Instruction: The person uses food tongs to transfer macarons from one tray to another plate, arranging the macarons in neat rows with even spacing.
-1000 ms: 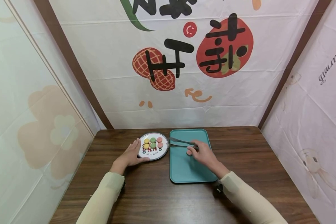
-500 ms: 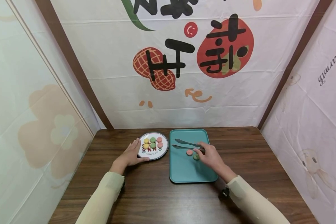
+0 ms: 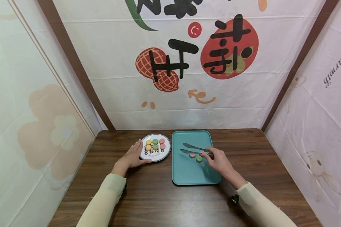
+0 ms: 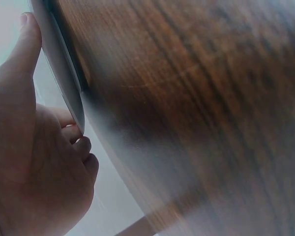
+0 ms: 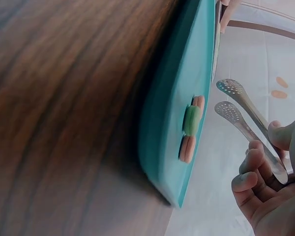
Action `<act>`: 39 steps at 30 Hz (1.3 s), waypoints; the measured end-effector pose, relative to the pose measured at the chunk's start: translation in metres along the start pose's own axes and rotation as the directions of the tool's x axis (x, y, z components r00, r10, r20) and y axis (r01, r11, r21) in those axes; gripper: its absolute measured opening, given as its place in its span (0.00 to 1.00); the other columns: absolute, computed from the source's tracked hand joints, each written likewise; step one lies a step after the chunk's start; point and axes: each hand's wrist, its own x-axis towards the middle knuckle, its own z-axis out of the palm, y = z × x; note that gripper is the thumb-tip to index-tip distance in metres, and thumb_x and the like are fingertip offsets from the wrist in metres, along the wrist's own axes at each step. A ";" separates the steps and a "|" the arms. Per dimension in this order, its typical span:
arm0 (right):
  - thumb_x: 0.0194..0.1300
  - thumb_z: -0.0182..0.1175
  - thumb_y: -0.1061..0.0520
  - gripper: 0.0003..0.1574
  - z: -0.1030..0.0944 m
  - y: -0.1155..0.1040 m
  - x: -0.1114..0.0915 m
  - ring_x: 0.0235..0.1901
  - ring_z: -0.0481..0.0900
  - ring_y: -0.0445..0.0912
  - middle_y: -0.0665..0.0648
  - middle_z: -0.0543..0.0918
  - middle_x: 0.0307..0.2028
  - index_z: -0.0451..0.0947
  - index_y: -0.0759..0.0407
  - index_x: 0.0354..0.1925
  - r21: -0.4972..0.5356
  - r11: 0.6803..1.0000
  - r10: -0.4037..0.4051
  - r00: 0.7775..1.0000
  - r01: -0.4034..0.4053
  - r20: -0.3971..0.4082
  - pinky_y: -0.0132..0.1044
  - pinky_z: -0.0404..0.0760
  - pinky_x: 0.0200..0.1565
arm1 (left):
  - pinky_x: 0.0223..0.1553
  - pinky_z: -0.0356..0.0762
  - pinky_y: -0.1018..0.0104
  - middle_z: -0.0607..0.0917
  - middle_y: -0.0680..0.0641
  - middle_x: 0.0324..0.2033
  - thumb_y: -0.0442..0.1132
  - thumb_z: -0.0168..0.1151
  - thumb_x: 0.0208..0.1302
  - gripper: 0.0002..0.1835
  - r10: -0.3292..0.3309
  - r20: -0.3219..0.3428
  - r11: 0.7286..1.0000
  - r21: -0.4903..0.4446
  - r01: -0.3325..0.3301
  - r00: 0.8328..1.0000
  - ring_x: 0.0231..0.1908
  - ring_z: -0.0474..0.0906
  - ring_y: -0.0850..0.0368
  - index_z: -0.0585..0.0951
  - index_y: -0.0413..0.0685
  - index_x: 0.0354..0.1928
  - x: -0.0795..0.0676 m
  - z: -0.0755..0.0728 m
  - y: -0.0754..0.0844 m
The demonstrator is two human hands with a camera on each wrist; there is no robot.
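Observation:
My right hand (image 3: 220, 160) grips metal tongs (image 3: 194, 147) above the teal tray (image 3: 187, 176). The perforated tips (image 5: 229, 112) stand apart with nothing between them. Below, a pink macaron (image 3: 192, 155) and a green macaron (image 3: 199, 159) lie on the tray. A second pink macaron (image 5: 187, 149) shows in the right wrist view; in the head view my right hand largely hides it. My left hand (image 3: 132, 157) rests against the left rim of a white plate (image 3: 143, 156), thumb and fingers spread along its edge. Yellow, green and pink macarons (image 3: 155, 147) sit on that plate in short rows.
The plate stands just left of the tray on a dark wooden table (image 3: 153, 195). A printed cloth wall (image 3: 170, 116) rises behind the table, with more cloth at both sides. Bare wood extends in front of the plate and right of the tray.
My right hand has drawn the tongs rightward, from the plate's edge back over the tray, uncovering the green macaron there. My left hand has stayed at the plate.

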 end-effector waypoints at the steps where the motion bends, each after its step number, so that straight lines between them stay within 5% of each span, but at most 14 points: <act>1: 0.76 0.69 0.51 0.16 0.000 0.001 -0.001 0.19 0.69 0.42 0.47 0.76 0.22 0.86 0.61 0.53 -0.004 1.000 0.003 1.000 -0.003 -0.003 0.35 0.70 0.20 | 0.84 0.41 0.39 0.41 0.28 0.84 0.75 0.64 0.67 0.69 -0.001 0.001 1.000 0.000 0.001 1.000 0.84 0.39 0.31 0.44 0.27 0.84 0.000 0.000 0.000; 9: 0.77 0.68 0.51 0.22 -0.007 0.006 -0.013 0.19 0.70 0.40 0.47 0.78 0.23 0.84 0.66 0.59 -0.043 0.998 0.037 0.999 -0.037 0.009 0.34 0.72 0.22 | 0.84 0.40 0.40 0.40 0.28 0.84 0.75 0.63 0.67 0.69 -0.005 0.011 1.000 0.003 0.005 1.000 0.84 0.38 0.31 0.43 0.28 0.84 0.000 0.000 0.001; 39: 0.76 0.69 0.53 0.21 -0.011 0.016 -0.026 0.24 0.72 0.41 0.49 0.80 0.27 0.84 0.67 0.59 -0.075 0.993 0.089 0.996 -0.087 0.021 0.34 0.74 0.25 | 0.84 0.42 0.39 0.41 0.27 0.84 0.75 0.63 0.67 0.69 0.003 0.006 1.000 0.009 -0.003 1.000 0.84 0.39 0.30 0.44 0.26 0.83 -0.002 -0.002 0.004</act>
